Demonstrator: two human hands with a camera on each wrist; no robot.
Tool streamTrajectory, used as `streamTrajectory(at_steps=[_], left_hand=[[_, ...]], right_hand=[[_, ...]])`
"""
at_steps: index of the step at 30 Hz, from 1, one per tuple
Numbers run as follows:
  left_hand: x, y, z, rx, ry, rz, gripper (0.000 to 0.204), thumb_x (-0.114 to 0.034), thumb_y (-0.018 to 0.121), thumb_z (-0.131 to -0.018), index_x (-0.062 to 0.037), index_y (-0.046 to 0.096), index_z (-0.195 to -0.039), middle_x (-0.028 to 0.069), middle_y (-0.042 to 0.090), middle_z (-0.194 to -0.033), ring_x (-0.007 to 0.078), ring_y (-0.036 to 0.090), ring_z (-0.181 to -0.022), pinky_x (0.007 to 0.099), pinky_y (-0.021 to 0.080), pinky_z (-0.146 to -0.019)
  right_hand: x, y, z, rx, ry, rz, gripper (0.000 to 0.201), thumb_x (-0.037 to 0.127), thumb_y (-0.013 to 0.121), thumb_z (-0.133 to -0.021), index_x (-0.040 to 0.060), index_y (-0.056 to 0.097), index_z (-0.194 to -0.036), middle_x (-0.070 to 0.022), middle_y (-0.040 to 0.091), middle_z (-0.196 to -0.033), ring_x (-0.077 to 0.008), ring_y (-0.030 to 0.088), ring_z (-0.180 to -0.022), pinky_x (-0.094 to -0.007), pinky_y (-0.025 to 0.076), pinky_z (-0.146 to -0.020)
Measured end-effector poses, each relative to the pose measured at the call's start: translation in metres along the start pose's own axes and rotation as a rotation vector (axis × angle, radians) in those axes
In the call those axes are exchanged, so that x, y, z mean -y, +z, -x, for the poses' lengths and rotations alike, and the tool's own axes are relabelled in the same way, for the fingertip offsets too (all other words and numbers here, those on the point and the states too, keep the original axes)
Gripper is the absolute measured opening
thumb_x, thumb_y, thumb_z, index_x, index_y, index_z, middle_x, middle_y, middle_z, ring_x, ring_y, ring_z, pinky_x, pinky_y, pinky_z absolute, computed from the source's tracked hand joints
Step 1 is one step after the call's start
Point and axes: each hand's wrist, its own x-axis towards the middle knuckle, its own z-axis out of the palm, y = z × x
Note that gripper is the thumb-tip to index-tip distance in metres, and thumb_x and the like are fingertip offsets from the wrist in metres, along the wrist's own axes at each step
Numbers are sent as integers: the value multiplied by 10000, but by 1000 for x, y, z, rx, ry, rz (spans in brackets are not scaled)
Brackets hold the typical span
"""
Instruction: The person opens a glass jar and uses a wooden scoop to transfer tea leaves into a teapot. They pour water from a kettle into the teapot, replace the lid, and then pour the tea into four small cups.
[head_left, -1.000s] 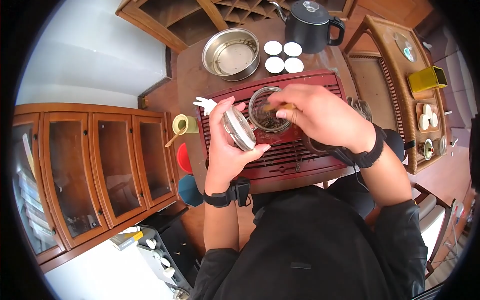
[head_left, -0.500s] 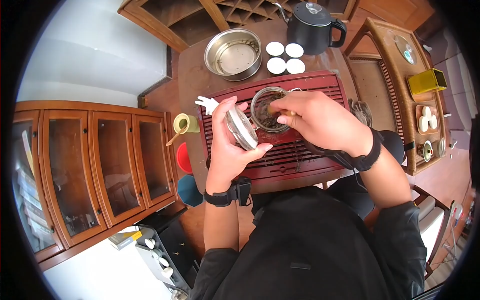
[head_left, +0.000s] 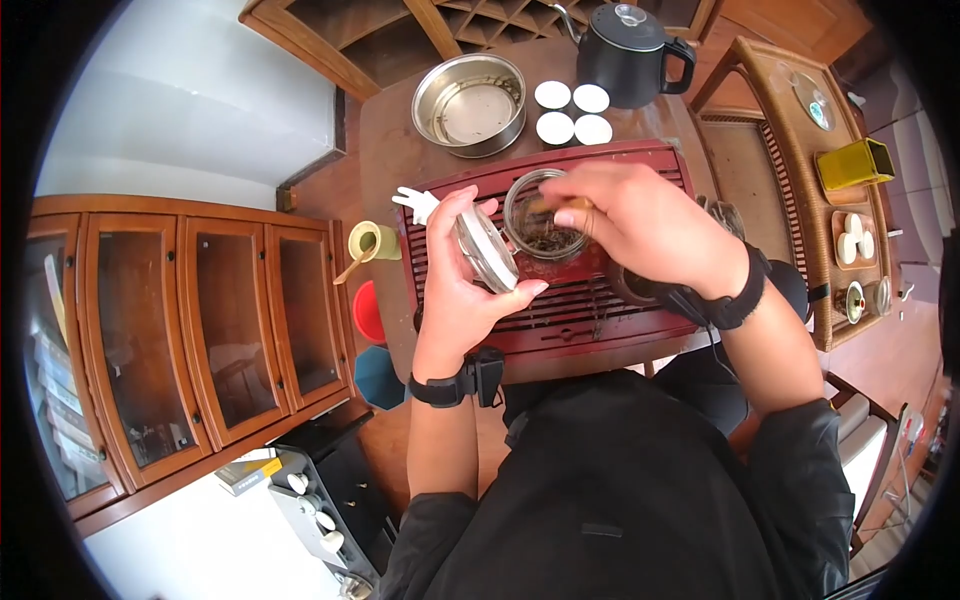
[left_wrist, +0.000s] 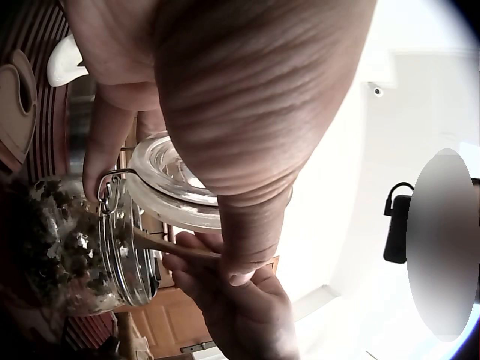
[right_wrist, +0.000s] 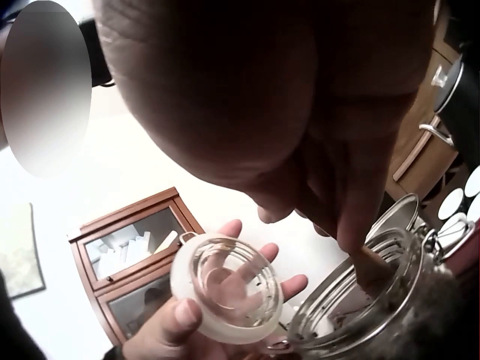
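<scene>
A glass clip-top jar (head_left: 546, 242) holding dark dried leaves stands on the red slatted tray in the head view. My left hand (head_left: 455, 305) holds its hinged glass lid (head_left: 487, 250) tilted up on the jar's left, thumb at the lower edge and fingers at the upper. From the right, my right hand (head_left: 655, 225) pinches the handle of a slim wooden scoop (left_wrist: 176, 246), whose far end reaches through the jar's mouth. The left wrist view shows the leaves (left_wrist: 56, 247) through the glass and the wire clasp (left_wrist: 109, 191) at the rim.
Beyond the slatted tray (head_left: 640, 160) stand a steel pot (head_left: 425, 110), several white-topped cups (head_left: 556, 128) and a black kettle (head_left: 625, 70). A white figurine (head_left: 414, 204) sits at the tray's left edge, near a pale green holder (head_left: 385, 245). To the right is a wicker shelf (head_left: 790, 150).
My right hand and the scoop have dipped toward the near side of the jar, then shifted back up slightly. My left hand keeps the lid tilted in about the same place.
</scene>
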Motion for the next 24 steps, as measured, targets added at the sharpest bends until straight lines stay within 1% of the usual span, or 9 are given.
streamTrajectory(at_steps=[1,3,10,13,16,19,22,23,24], left_hand=[[-1,0,0,11,-19,13,1114,-56,962,-612,-139,309,-1510,110,377,-1478,237,492,-1293,404,536,-1006],[-4,-1,0,32,-56,36,1111,-58,960,-621,-159,305,-1512,77,346,-1542,295,456,-1386,467,531,-1068],[-6,-1,0,34,-85,29,1110,-63,961,-623,-159,304,-1513,76,342,-1547,300,457,-1384,466,534,-1064],[-7,-1,-1,38,-88,29,1114,-72,964,-623,-157,301,-1514,83,341,-1547,300,458,-1384,466,532,-1066],[-6,-1,-1,38,-79,23,1123,-80,969,-621,-155,297,-1518,93,339,-1550,301,459,-1384,468,529,-1070],[-1,-2,-1,45,-44,17,1132,-67,966,-618,-149,290,-1524,102,340,-1551,305,464,-1383,470,527,-1073],[-4,-1,-1,32,-76,14,1132,-47,957,-618,-148,287,-1525,104,343,-1547,306,465,-1383,474,527,-1073],[-3,-1,-2,37,-46,-12,1132,-35,951,-617,-152,286,-1526,108,341,-1546,307,465,-1382,476,528,-1071],[-4,1,-2,22,-57,4,1128,-30,953,-609,-151,297,-1518,114,366,-1502,287,466,-1365,444,526,-1045]], right_hand=[[-2,1,-1,-56,-18,40,263,145,663,-940,-16,665,-1147,-211,687,-1030,-419,660,-969,-473,538,-839],[-7,6,-1,-48,-21,96,237,144,655,-941,-19,666,-1114,-204,682,-1006,-415,658,-960,-475,539,-835],[7,3,0,-21,86,184,207,174,620,-966,-29,649,-995,-211,661,-954,-411,658,-922,-487,540,-814],[9,2,-1,-13,147,159,228,166,629,-981,-38,663,-1077,-221,680,-977,-403,657,-925,-441,523,-788],[13,1,-5,20,261,5,241,173,626,-983,-41,670,-1083,-224,691,-935,-400,666,-869,-427,524,-768],[3,7,-9,-23,252,54,267,198,625,-996,-41,673,-1106,-190,708,-891,-322,693,-802,-390,536,-748],[1,-3,-17,-22,367,-24,268,211,619,-1016,-31,678,-1113,-134,718,-877,-215,699,-775,-346,550,-735],[-7,-7,-18,-20,329,-51,269,218,613,-1031,-25,682,-1124,-93,717,-874,-130,683,-795,-304,555,-739],[-9,-15,-22,9,355,-125,268,211,613,-1032,-23,686,-1140,-85,721,-885,-134,684,-804,-295,555,-743]])
